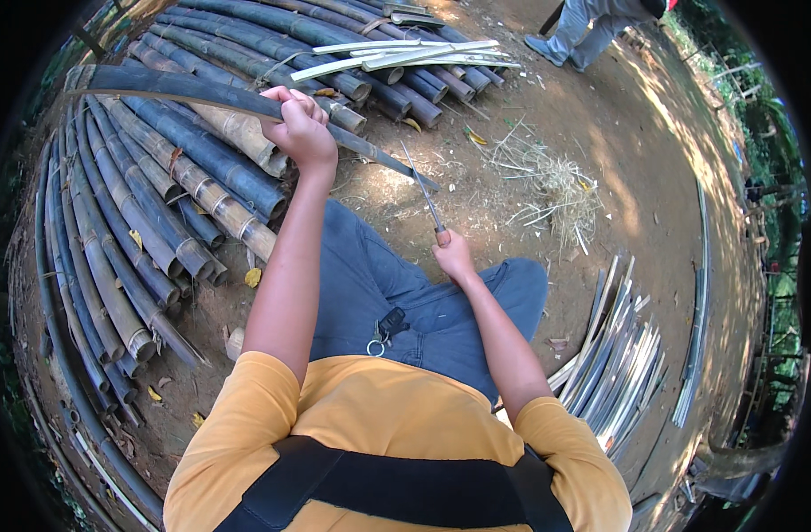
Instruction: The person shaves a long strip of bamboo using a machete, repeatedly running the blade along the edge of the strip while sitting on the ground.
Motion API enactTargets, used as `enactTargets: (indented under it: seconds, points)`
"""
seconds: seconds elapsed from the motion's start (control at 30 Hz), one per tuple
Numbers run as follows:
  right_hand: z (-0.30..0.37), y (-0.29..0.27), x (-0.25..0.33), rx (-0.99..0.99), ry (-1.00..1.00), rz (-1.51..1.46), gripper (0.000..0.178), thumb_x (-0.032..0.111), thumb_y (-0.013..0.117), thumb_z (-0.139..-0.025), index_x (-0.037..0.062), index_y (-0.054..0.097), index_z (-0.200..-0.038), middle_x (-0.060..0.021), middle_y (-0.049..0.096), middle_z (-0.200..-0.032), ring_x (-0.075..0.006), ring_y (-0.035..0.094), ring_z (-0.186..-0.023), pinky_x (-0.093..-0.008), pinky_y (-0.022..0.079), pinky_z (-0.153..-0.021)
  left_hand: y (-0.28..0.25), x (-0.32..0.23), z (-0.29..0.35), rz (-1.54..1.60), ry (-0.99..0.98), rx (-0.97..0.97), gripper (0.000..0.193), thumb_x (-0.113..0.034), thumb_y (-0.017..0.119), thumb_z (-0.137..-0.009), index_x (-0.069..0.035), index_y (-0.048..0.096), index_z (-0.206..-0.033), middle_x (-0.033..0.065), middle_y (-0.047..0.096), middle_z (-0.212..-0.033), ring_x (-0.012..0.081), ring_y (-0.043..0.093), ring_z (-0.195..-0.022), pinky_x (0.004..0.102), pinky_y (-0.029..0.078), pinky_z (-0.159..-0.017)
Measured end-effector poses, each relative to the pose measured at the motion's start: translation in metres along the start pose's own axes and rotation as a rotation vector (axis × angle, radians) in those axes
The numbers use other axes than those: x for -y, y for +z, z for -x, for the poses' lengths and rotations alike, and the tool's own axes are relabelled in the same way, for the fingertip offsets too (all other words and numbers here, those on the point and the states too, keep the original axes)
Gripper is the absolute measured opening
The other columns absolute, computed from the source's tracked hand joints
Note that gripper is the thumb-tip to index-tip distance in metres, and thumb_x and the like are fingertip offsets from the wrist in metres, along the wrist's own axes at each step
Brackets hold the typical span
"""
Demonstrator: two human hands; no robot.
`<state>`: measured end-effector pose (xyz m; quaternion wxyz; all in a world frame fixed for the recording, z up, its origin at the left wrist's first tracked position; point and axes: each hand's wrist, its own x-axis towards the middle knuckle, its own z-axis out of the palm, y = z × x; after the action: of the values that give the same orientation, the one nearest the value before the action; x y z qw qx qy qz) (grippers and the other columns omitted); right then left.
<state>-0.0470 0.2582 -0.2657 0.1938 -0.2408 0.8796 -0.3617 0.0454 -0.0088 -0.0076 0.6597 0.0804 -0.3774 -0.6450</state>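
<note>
My left hand (301, 131) is closed round a long, dark split bamboo strip (184, 87). The strip runs from the upper left, through my fingers, to a narrow end over the ground in front of my knees. In my right hand (456, 256) is a long thin knife (425, 193), gripped by its brown handle with the blade pointing up and to the left. Its blade passes close to the strip's far end; whether they touch I cannot tell. Behind the strip, pale split bamboo pieces (405, 55) lie across the dark poles.
Stacked bamboo poles (170, 168) fill the left side and the back. A heap of pale shavings (560, 191) lies right of centre on the dirt ground. Nearer on the right is a bundle of split strips (614, 363). Another person (587, 31) stands at the top right.
</note>
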Motion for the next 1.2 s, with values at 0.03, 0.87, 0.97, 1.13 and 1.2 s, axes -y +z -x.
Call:
enactTargets:
  seconds: [0.03,0.87,0.97,1.13,1.2]
  points:
    - [-0.002,0.01,-0.006,-0.067,-0.004,-0.02,0.016,0.015,0.064,-0.077,0.0037,0.053,-0.074,-0.0066,0.055,-0.062,-0.0202,0.054,-0.057,-0.0378,0.044,-0.056,-0.002,0.002,-0.001,-0.007,-0.004,0.008,0.011,0.0,0.038,-0.088,-0.01,0.036,-0.083,-0.0026,0.034,-0.063,0.0057,0.027,-0.048,0.0241,0.024,-0.043]
    - [0.001,-0.025,-0.043,0.164,0.488,-0.865,0.008,0.006,0.057,-0.084,0.0082,0.049,-0.086,0.0009,0.048,-0.065,-0.0088,0.045,-0.051,-0.0272,0.042,-0.044,-0.027,-0.004,-0.038,-0.576,-0.067,0.238,0.027,-0.031,0.064,-0.099,-0.005,0.061,-0.104,0.0019,0.067,-0.087,0.008,0.06,-0.076,0.0254,0.048,-0.066]
    - [0.0,-0.027,-0.009,0.203,0.38,-0.758,0.01,0.006,0.058,-0.082,0.0077,0.049,-0.087,-0.0006,0.05,-0.066,-0.0098,0.047,-0.05,-0.0283,0.043,-0.043,-0.038,-0.004,-0.044,-0.614,-0.05,0.22,0.026,-0.031,0.062,-0.1,-0.007,0.058,-0.109,0.0021,0.068,-0.095,0.0081,0.064,-0.087,0.025,0.052,-0.069]
    - [-0.011,-0.036,0.049,0.265,0.255,-0.714,0.012,0.004,0.058,-0.082,0.0081,0.048,-0.086,-0.0008,0.05,-0.065,-0.0097,0.046,-0.048,-0.0286,0.042,-0.042,-0.044,-0.003,-0.04,-0.689,0.007,0.198,0.027,-0.032,0.064,-0.099,-0.009,0.057,-0.109,0.0007,0.068,-0.094,0.0065,0.063,-0.086,0.0227,0.051,-0.068]
    - [-0.014,-0.044,0.066,0.234,0.263,-0.715,0.012,0.004,0.059,-0.081,0.0078,0.048,-0.085,-0.0007,0.05,-0.064,-0.0096,0.046,-0.047,-0.0288,0.042,-0.042,-0.034,-0.006,-0.035,-0.652,-0.058,0.183,0.026,-0.033,0.065,-0.098,-0.009,0.058,-0.108,0.0008,0.07,-0.096,0.0053,0.062,-0.083,0.0231,0.05,-0.065]
